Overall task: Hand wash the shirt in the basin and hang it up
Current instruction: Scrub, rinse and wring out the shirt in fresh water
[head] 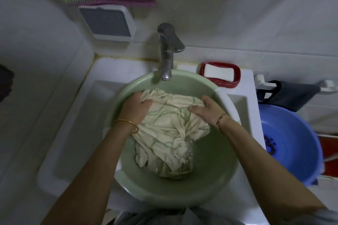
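A cream shirt (168,129) with thin green lines lies wet and bunched in a pale green basin (210,175) that holds water. The basin rests in a white sink, under the tap. My left hand (136,107) grips the shirt's upper left part, a gold bangle on its wrist. At the shirt's upper right edge, my right hand (210,109) clutches the cloth; a thread bracelet circles that wrist. The shirt's lower end sinks into the water.
A metal tap (167,55) stands behind the basin. A white soap bar sits in a red dish (220,74) at the back right. A blue basin (290,144) is on the right, below a dark cloth on a rail. A brush and wall box hang at upper left.
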Available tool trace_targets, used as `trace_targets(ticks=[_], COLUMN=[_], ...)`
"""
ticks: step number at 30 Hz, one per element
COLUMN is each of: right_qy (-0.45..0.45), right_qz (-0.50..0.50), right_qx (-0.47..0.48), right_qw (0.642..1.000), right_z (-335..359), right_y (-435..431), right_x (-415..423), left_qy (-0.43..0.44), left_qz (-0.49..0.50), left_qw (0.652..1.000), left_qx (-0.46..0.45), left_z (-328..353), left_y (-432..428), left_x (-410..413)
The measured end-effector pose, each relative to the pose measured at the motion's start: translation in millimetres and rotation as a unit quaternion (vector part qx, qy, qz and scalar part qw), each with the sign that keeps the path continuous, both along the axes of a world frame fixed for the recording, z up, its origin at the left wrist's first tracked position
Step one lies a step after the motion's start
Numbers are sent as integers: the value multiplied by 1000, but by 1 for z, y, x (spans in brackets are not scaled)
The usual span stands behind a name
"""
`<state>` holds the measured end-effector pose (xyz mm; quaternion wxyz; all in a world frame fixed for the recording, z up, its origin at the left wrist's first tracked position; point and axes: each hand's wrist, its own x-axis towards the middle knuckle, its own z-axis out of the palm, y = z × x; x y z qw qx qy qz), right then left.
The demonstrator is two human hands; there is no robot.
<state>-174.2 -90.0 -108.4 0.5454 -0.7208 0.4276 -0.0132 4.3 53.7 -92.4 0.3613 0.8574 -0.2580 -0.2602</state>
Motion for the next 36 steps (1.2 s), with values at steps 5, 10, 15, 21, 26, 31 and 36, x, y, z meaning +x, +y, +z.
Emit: trace_targets(ticks=[5, 10, 15, 21, 26, 31, 36], right_qy=[28, 191, 298, 293, 40, 17, 70], right_qz=[-5, 33, 71, 93, -110, -19, -5], right_qx=[-22, -184, -189, -277, -31, -104, -198], right_qw=[999, 964, 933, 911, 993, 994, 978], right_z=[9, -24, -61, -76, -54, 0, 0], right_y=[-3, 17, 75, 57, 70, 94, 84], right_x=[5, 14, 36, 28, 43, 49, 60], left_qy=[-102, -226, -237, -41, 333, 411, 322], left_qz=[-55, -220, -250, -134, 135, 228, 108], left_qw=[993, 915, 874, 971, 931, 870, 940], left_qx=[37, 252, 342, 191, -60, -153, -31], left_z=[-11, -58, -85, -84, -63, -30, -23], left_y=[0, -7, -5, -1, -15, -21, -21], left_x=[-19, -58, -71, -49, -45, -59, -78])
